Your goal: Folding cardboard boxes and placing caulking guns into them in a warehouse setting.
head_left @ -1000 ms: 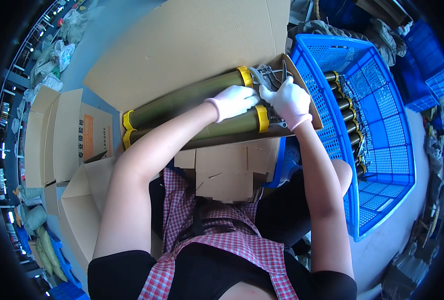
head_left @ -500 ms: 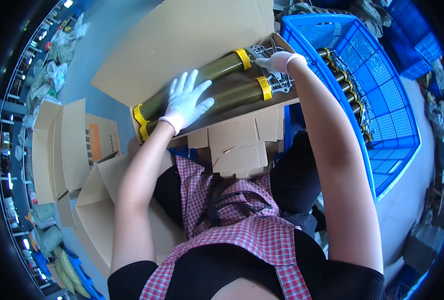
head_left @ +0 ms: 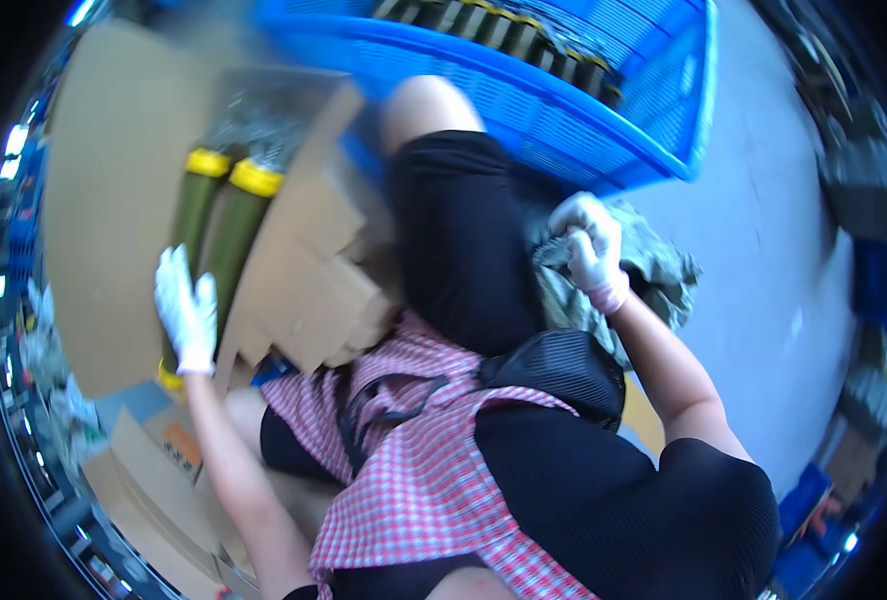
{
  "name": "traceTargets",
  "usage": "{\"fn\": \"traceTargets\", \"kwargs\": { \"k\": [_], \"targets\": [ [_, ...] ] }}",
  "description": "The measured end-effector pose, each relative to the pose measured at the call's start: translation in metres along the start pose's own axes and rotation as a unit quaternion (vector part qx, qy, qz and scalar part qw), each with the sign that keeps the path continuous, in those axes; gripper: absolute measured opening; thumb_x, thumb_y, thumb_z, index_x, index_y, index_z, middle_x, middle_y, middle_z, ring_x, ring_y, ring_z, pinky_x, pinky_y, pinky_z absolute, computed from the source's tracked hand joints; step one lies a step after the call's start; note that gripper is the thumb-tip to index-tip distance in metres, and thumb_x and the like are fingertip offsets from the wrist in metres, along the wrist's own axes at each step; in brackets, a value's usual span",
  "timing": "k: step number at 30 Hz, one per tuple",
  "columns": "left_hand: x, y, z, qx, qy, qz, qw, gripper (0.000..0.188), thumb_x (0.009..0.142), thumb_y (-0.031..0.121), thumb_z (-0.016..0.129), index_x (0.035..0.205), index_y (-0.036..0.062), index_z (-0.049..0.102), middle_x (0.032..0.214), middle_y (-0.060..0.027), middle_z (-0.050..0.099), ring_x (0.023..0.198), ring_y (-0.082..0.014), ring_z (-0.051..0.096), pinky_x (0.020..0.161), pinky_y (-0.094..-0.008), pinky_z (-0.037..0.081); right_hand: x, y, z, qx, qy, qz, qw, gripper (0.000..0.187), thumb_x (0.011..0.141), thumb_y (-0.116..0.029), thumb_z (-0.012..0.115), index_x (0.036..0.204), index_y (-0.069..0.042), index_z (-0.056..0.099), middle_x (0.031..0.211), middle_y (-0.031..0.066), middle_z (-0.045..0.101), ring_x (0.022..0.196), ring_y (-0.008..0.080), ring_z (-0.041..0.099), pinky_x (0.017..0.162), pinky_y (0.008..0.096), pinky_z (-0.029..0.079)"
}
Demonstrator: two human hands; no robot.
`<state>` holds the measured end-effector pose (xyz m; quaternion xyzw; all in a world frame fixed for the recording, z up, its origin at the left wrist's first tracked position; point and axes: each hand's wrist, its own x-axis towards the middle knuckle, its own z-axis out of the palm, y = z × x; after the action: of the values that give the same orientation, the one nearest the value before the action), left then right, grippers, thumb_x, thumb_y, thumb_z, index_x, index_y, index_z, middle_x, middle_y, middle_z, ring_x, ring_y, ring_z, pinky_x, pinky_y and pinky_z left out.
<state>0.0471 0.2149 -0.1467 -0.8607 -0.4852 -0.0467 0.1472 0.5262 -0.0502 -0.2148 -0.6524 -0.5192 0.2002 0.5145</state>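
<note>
My left hand [head_left: 186, 312], in a white glove, lies with its fingers stretched over two olive-green tubes [head_left: 232, 236] in an open cardboard box [head_left: 264, 262]. Yellow collars [head_left: 256, 178] ring the tubes' far ends. Beyond them are blurred metal parts [head_left: 264, 125]. At the right, my gloved right hand [head_left: 592, 250] is held with curled fingers over a crumpled grey-green plastic sack [head_left: 654, 265] beside my thigh. Whether anything is pinched in those fingers cannot be made out.
A blue plastic crate [head_left: 564, 120] at the far side holds several similar yellow-collared tubes [head_left: 504, 35]. The box's large flap [head_left: 104, 220] spreads at the left. Another open carton [head_left: 154, 490] stands at the near left. A black mesh item [head_left: 564, 375] rests by my hip.
My view has turned to the right. The right hand has left the tubes' metal ends and moved to the sack at my right. My left hand stays on the tubes.
</note>
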Motion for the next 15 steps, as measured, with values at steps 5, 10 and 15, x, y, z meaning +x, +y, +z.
{"fn": "traceTargets", "kwargs": {
  "k": [5,10,15],
  "targets": [
    [-0.005,-0.020,-0.005,-0.063,-0.017,0.007,0.998,0.057,0.099,0.039,0.041,0.143,0.0037,0.038,0.148,-0.0208,0.034,0.138,-0.0366,0.031,0.114,-0.0457,0.022,-0.197,0.222,-0.031,-0.267,-0.042,0.302,0.914,0.021,0.076,-0.003,0.053,0.088,-0.006,0.071,0.092,0.0177,0.068,0.086,0.0372,0.064,0.079,0.0402,0.052],
    [-0.004,-0.042,0.023,-0.082,-0.094,0.007,0.992,0.055,0.101,0.039,0.037,0.145,0.0056,0.036,0.152,-0.0179,0.030,0.141,-0.0343,0.027,0.116,-0.0429,0.020,-0.286,0.439,-0.061,-0.513,-0.047,0.076,0.854,0.028,0.088,-0.021,0.053,0.107,-0.007,0.068,0.107,0.0224,0.066,0.104,0.0386,0.062,0.089,0.0421,0.050],
    [0.010,-0.030,-0.020,-0.009,-0.156,-0.043,0.987,0.048,0.102,0.033,0.036,0.144,0.0093,0.038,0.152,-0.0160,0.030,0.141,-0.0324,0.027,0.115,-0.0403,0.021,-0.234,0.365,0.094,-0.321,-0.039,0.486,0.812,0.036,0.084,-0.033,0.059,0.107,-0.006,0.066,0.105,0.0216,0.066,0.101,0.0349,0.064,0.087,0.0426,0.050]
  ]
}}
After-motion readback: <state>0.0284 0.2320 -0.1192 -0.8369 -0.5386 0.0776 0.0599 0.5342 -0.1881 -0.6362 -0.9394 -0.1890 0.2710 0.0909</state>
